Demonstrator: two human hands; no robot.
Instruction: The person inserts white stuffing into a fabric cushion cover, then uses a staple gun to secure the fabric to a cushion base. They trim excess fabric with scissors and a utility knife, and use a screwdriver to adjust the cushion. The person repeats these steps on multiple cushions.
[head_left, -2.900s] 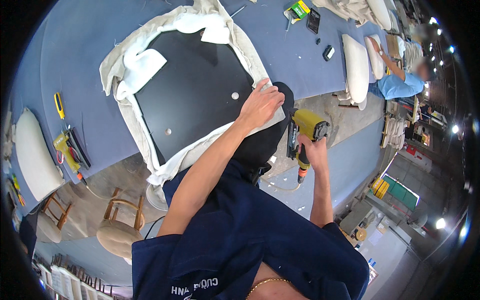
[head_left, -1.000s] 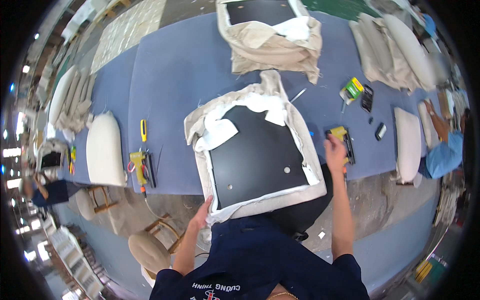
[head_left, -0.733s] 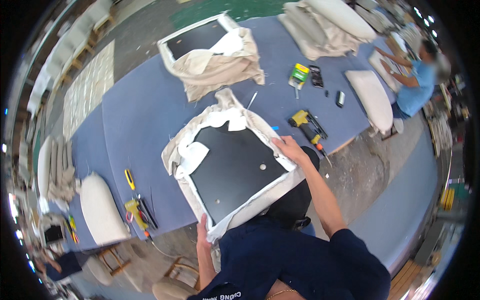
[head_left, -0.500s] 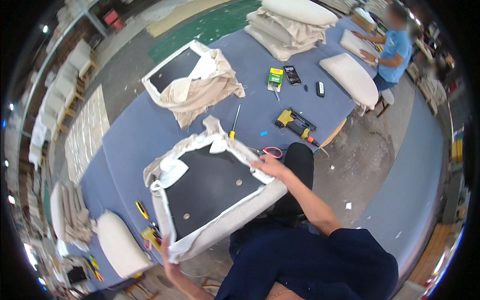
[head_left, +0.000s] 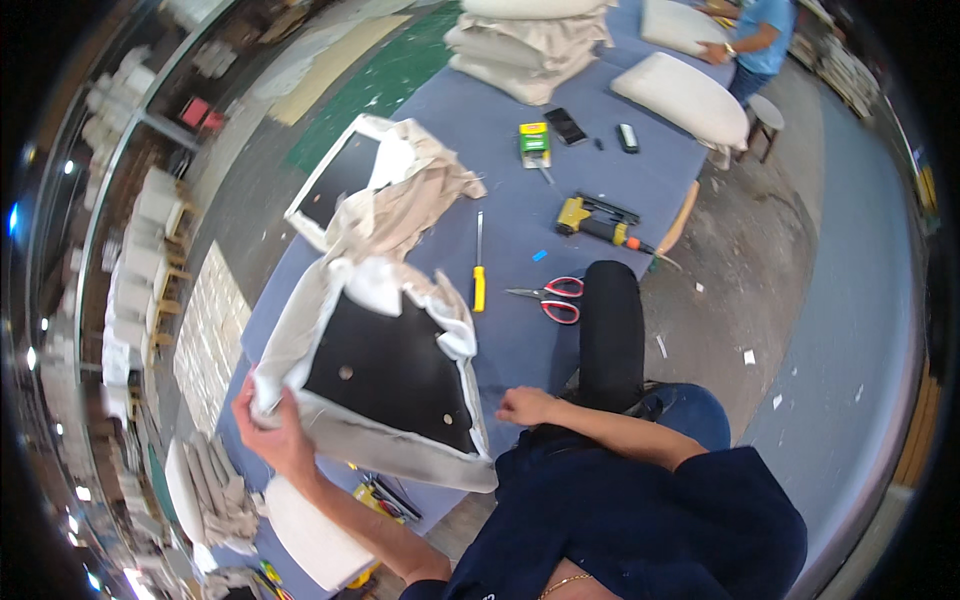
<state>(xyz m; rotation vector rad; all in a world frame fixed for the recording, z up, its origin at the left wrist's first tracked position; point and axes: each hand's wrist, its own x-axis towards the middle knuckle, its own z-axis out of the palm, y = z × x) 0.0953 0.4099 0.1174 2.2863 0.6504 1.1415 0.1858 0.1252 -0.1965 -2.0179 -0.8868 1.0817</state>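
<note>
An upholstered seat cushion [head_left: 390,372], underside up, rests tilted at the near table edge by my lap. Its black backing is framed by white padding and beige fabric, which lies loose and bunched at the far and right sides. My left hand [head_left: 278,432] grips its left near corner, thumb on top. Just off the cushion's right side, my right hand [head_left: 527,405] is curled closed, with nothing showing in it. Red-handled scissors [head_left: 556,296] lie beyond that hand, and a yellow-handled screwdriver [head_left: 479,285] lies past the cushion's right edge.
A yellow-black staple gun [head_left: 590,222], a green-yellow box [head_left: 534,145] and a phone [head_left: 566,126] lie on the blue table [head_left: 520,210]. Another partly covered cushion [head_left: 400,190] touches the far fabric. Stacked cushions [head_left: 530,50] stand farther back. A co-worker [head_left: 760,45] handles a cushion at far right.
The cushion has turned, with its left side swung away from me. My left hand moved up with its corner. My right hand has let go of the right edge; the scissors are now uncovered.
</note>
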